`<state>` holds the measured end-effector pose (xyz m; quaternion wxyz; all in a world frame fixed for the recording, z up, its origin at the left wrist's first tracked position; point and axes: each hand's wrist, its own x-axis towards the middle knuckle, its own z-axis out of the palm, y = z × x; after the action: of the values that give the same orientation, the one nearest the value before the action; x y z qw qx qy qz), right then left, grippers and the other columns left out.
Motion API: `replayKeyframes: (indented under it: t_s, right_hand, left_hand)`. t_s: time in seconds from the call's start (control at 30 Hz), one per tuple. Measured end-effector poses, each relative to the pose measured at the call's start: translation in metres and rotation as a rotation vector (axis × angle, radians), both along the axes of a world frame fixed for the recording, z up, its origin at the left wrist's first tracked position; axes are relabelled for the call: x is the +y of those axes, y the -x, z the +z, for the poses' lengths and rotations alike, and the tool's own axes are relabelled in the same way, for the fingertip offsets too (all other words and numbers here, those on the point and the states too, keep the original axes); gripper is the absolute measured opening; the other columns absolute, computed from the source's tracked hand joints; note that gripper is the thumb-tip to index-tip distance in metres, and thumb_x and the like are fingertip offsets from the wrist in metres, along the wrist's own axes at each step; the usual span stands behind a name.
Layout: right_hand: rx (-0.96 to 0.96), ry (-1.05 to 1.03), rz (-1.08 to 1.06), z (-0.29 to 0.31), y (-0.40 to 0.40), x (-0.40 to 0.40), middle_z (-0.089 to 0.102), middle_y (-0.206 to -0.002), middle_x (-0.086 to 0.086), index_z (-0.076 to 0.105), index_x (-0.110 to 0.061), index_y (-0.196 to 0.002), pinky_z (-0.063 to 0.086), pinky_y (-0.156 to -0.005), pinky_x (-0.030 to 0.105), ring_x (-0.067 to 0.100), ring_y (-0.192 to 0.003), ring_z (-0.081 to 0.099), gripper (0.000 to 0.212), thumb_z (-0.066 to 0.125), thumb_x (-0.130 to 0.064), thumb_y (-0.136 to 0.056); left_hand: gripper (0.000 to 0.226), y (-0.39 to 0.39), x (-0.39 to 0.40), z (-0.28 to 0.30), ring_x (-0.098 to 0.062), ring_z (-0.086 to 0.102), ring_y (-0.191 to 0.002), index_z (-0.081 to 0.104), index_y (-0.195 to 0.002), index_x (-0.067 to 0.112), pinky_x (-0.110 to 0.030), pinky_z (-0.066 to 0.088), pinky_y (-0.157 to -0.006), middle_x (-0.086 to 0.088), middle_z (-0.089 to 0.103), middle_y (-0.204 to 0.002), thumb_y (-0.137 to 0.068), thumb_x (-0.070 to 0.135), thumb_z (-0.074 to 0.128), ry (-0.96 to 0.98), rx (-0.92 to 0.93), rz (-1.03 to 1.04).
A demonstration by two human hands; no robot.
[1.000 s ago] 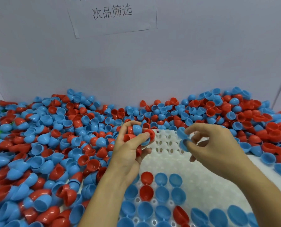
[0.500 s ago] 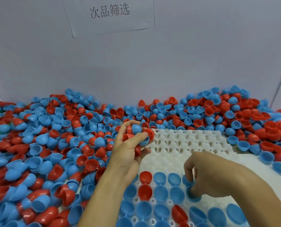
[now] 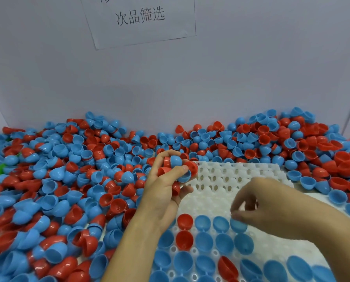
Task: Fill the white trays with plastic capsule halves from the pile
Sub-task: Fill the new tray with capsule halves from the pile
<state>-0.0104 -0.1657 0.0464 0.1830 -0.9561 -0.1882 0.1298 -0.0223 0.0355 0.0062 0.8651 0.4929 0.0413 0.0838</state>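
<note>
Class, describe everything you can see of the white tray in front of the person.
The white tray looks like translucent moulded plastic, a grid of round cups with holes. It lies flat, ringed by the pile of capsule halves. Its near rows hold mostly blue halves and a few red ones, open side up; the far rows are unfilled. The left hand, gripping several halves, overlaps its left edge; the right hand hovers above a blue half.

- Capsule halves (image 3: 53,186): smooth plastic, red and blue, slightly glossy.
- White tray (image 3: 227,176): translucent, matt moulded plastic.
- Wall sign (image 3: 141,19): thin matt paper, printed.
</note>
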Motion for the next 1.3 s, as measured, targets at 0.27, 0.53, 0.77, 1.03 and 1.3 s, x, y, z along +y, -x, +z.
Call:
replayKeyframes:
  t_s: [0.27, 0.53, 0.77, 1.03, 1.3]
  right_hand:
    - [-0.304, -0.716, -0.078, -0.019, -0.005, 0.035, 0.067, -0.081, -0.012, 0.064, -0.042, -0.104, 0.051, -0.061, 0.016, 0.001, -0.072, 0.065, 0.025, 0.063, -0.056, -0.083]
    - [-0.321, -0.802, -0.121, -0.023, -0.006, 0.043, 0.070, -0.089, -0.013, 0.069, -0.039, -0.089, 0.050, -0.069, 0.010, 0.001, -0.080, 0.062, 0.006, 0.073, -0.036, -0.085]
    - [-0.209, -0.929, -0.172, -0.024, -0.010, 0.040, 0.070, -0.081, -0.027, 0.067, -0.040, -0.079, 0.046, -0.057, 0.007, -0.007, -0.078, 0.064, 0.013, 0.067, -0.035, -0.091]
    - [-0.168, -0.940, -0.183, -0.027, -0.012, 0.040, 0.068, -0.080, -0.033, 0.065, -0.044, -0.078, 0.045, -0.051, 0.006, -0.007, -0.076, 0.065, 0.017, 0.063, -0.036, -0.093]
    - [-0.198, -1.047, -0.240, -0.024, -0.010, 0.041, 0.073, -0.084, -0.021, 0.073, -0.032, -0.090, 0.052, -0.060, 0.011, -0.005, -0.081, 0.068, 0.009, 0.071, -0.038, -0.084]
  left_hand:
    - [0.031, 0.001, -0.002, -0.004, -0.012, 0.066, -0.075, 0.069, -0.103, 0.025, -0.024, 0.047, -0.049, -0.004, 0.068, -0.095, -0.082, 0.003, 0.066, -0.184, -0.129, -0.242]
    - [0.042, 0.004, -0.004, -0.006, -0.011, 0.063, -0.071, 0.064, -0.115, 0.029, -0.027, 0.048, -0.050, 0.000, 0.068, -0.091, -0.082, 0.004, 0.064, -0.427, -0.183, -0.317]
    - [0.048, 0.002, -0.003, -0.007, -0.020, 0.063, -0.082, 0.063, -0.120, 0.035, -0.027, 0.047, -0.050, -0.011, 0.064, -0.099, -0.082, 0.007, 0.065, -0.359, -0.172, -0.264]
    - [0.034, 0.001, -0.003, -0.006, -0.024, 0.063, -0.085, 0.065, -0.107, 0.031, -0.026, 0.047, -0.051, -0.009, 0.066, -0.094, -0.080, 0.011, 0.066, -0.356, -0.135, -0.212]
    - [0.029, 0.001, -0.005, -0.007, -0.023, 0.065, -0.086, 0.066, -0.100, 0.030, -0.026, 0.047, -0.050, -0.014, 0.066, -0.106, -0.078, 0.012, 0.066, -0.382, -0.132, -0.179]
